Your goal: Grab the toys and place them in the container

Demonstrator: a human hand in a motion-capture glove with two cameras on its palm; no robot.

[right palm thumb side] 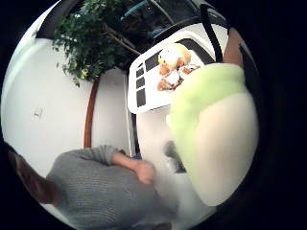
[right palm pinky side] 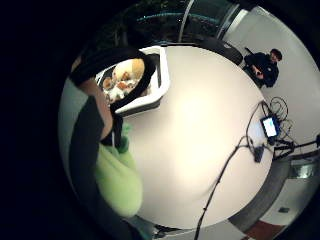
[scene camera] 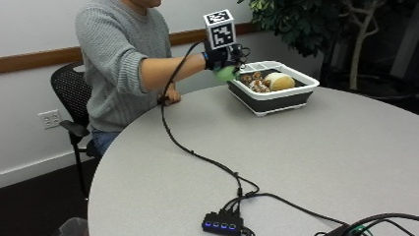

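My gloved right hand (scene camera: 221,58) is raised above the table just left of the white and grey container (scene camera: 292,96). Its fingers curl round a light green soft toy (scene camera: 225,73), which fills much of both palm views (right palm pinky side: 119,177) (right palm thumb side: 211,129). Inside the container lie a cream rounded toy (scene camera: 280,81) and brown and white plush toys (scene camera: 254,81); the same toys (right palm thumb side: 173,64) (right palm pinky side: 121,81) show in the palm views. The green toy hangs beside the container's near corner, not over its opening.
The person's bare left hand (scene camera: 171,96) rests on the round grey table (scene camera: 282,162) at its edge. A cable runs across the table to a small hub (scene camera: 223,224) with blue lights. A leafy plant (scene camera: 308,22) stands behind the container.
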